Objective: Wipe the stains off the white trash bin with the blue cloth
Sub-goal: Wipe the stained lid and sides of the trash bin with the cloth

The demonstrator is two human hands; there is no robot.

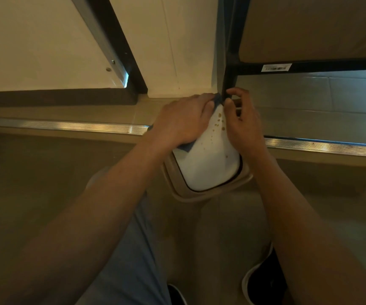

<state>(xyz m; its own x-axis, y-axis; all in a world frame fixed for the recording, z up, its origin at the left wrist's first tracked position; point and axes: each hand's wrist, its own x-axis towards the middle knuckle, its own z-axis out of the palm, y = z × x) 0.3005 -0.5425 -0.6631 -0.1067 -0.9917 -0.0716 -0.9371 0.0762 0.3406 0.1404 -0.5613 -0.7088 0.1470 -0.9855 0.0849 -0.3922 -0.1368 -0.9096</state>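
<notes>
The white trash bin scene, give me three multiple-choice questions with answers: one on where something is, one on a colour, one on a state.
1. Where is the blue cloth?
A. Under the left hand, on the white trash bin
B. On the floor beside a shoe
C. Draped over the right forearm

2. What colour are the stains?
A. Green
B. Brownish-orange
C. Black

3. What is the bin's surface like?
A. Wiped spotless
B. Covered in foam
C. Speckled near the right hand

Answers:
1 A, blue edges show around that hand.
2 B, the specks look brownish-orange against white.
3 C, specks are plainly scattered there.
</notes>
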